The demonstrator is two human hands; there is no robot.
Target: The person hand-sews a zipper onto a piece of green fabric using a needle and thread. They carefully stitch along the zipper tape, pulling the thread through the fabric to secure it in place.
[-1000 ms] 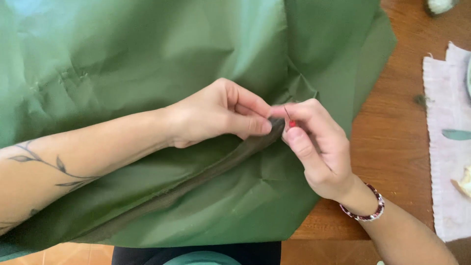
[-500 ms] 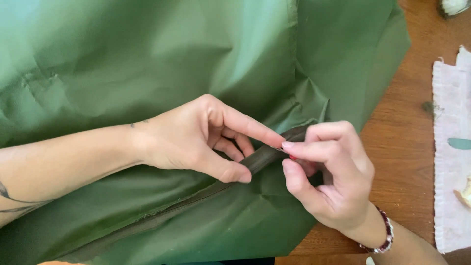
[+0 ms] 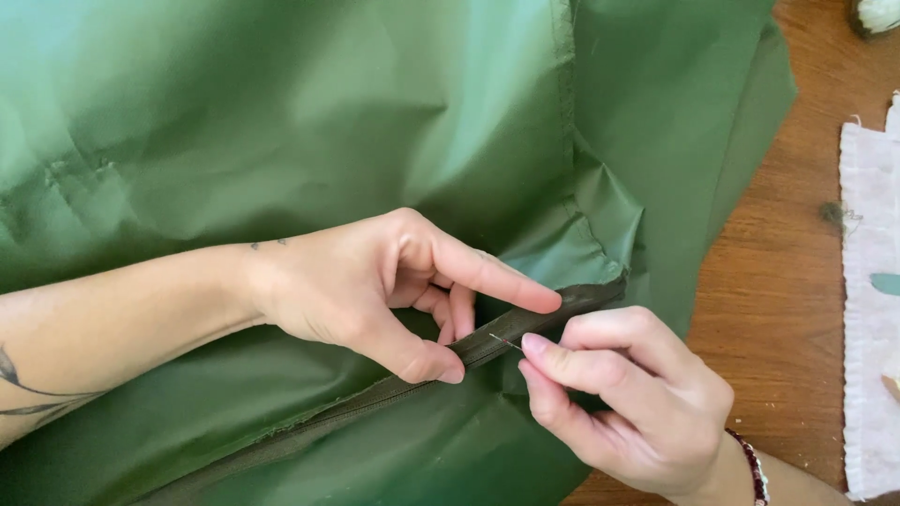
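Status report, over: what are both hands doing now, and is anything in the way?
Left hand pinches dark zipper strip on green fabric. Right hand holds thin needle at strip. Nothing blocking.

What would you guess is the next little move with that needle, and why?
Probably push the needle on through the dark folded strip. Its tip already points into the strip, the right hand pinches its back end, and the left hand clamps the strip flat on the green fabric just beside it.

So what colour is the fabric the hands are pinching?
Green fabric, with a darker olive strip along its edge; head view.
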